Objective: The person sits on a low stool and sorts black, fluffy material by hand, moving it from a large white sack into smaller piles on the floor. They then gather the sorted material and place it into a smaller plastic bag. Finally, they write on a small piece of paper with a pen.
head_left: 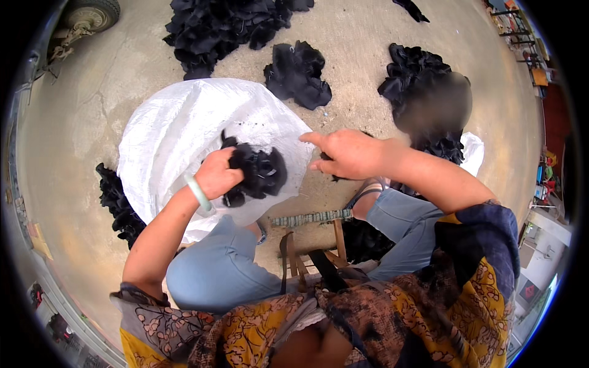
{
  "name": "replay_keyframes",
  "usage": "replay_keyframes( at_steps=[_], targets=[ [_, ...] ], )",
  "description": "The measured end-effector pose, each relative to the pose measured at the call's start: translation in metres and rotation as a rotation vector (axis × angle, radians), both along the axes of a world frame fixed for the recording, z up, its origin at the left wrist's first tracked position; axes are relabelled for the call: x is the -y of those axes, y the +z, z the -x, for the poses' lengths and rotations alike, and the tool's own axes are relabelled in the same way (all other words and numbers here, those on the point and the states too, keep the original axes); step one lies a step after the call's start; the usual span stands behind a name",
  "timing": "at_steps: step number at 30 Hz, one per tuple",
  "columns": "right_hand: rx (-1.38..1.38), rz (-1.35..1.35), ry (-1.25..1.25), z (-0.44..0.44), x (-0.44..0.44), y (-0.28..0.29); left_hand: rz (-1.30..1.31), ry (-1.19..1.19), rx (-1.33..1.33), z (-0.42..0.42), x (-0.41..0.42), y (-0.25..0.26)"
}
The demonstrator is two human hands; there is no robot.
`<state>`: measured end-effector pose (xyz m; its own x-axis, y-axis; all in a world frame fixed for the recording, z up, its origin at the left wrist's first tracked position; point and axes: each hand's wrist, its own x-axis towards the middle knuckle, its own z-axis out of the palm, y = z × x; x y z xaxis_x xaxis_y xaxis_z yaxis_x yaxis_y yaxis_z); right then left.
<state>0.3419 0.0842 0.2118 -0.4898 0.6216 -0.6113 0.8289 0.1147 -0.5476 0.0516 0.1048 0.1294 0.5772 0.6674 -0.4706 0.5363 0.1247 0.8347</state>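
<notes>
My left hand, with a pale green bangle at the wrist, grips a bunch of black fabric pieces. The bunch is over a white woven plastic sack that lies spread on the floor before me. My right hand is at the sack's right edge, index finger stretched out over the rim and thumb apart from it. Its other fingers are hidden from above. Black material shows behind this hand; whether the hand touches it is unclear.
Black fabric piles lie at the top, top middle, right and left on the concrete floor. A striped bar of a wooden-legged seat or frame is between my legs. A wheel stands at upper left.
</notes>
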Motion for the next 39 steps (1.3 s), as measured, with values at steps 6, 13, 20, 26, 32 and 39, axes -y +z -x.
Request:
replay_keyframes(
  at_steps=[6,13,20,26,32,39],
  targets=[
    [-0.055,-0.241,-0.116,-0.046,-0.013,0.064,-0.736,-0.576,-0.058,-0.103,-0.039,0.096],
    [-0.217,-0.392,-0.221,-0.068,-0.004,0.082,-1.062,-0.636,0.255,-0.17,-0.053,0.14],
    [-0.674,-0.442,-0.577,-0.115,0.022,0.074,-1.143,-0.449,0.526,-0.235,-0.034,0.163],
    [-0.626,-0.738,-0.878,-0.191,0.062,0.076,-1.141,-0.353,0.484,-0.273,-0.023,0.203],
    [-0.091,-0.512,-1.166,-0.292,0.245,0.116,-0.804,-0.2,0.313,-0.221,-0.05,0.158],
    [0.653,0.181,-0.882,-0.281,0.447,0.011,-0.519,-0.182,0.201,-0.175,-0.018,0.14]
  ],
)
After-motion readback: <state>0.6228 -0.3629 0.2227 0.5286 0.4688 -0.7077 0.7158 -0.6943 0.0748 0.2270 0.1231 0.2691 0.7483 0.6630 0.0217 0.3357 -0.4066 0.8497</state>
